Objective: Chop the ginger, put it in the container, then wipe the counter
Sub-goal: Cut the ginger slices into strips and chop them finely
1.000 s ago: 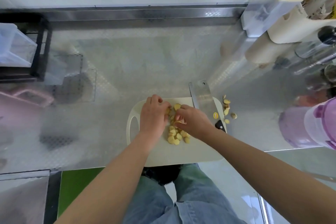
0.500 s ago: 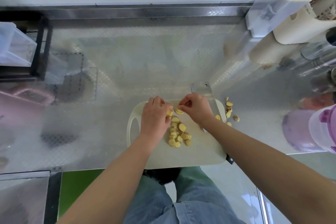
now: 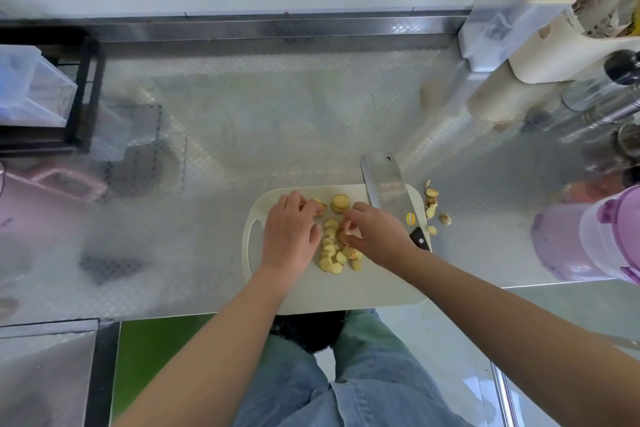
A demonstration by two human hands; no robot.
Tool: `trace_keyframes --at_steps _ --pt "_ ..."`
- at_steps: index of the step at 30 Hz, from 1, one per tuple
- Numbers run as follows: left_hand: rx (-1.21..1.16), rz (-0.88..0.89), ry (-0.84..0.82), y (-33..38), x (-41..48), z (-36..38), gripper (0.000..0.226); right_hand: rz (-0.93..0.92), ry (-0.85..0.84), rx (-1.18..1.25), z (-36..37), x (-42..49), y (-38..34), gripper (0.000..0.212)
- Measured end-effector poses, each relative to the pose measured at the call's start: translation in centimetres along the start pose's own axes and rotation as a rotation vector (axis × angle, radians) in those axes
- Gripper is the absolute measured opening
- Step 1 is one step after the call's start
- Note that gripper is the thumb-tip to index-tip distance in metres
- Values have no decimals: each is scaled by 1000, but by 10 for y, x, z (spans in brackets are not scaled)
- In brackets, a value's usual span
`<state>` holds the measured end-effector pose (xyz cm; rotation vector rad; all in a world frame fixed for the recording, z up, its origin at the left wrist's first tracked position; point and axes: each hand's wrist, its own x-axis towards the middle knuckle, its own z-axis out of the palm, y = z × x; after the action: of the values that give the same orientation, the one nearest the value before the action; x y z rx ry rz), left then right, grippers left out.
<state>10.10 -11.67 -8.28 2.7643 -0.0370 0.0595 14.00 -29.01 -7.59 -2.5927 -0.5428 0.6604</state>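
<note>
Several yellow ginger slices lie in a loose pile on the white cutting board at the counter's front edge. A small stack of slices sits near the board's far edge. My left hand rests on the board left of the pile, fingertips on a ginger piece. My right hand is over the pile and pinches a slice between thumb and fingers. A cleaver lies flat on the board's right side, its black handle partly under my right wrist.
Ginger scraps lie on the steel counter right of the board. A purple lidded container stands at the right edge. Bottles and a paper roll crowd the back right. A black rack with clear bins stands at the left.
My right hand has come back from the board's far edge, where a small stack of slices now sits, to the pile. The left hand has barely moved.
</note>
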Motion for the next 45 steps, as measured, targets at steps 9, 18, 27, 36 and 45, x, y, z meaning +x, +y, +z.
trace_keyframes --at_steps 9,18,27,36,45 --pt "-51 1 -10 3 12 -3 26 149 117 482 -21 10 5 17" --pt "-12 -18 -105 20 35 2 43 300 206 584 -34 39 8 13" --pt "51 -6 -82 21 41 9 27 288 130 483 -30 29 25 9" --pt "10 22 6 9 31 4 28 18 223 233 -21 26 16 7" --pt "-100 -52 -83 -5 -20 4 10 -3 70 -61 8 7 -10 23"
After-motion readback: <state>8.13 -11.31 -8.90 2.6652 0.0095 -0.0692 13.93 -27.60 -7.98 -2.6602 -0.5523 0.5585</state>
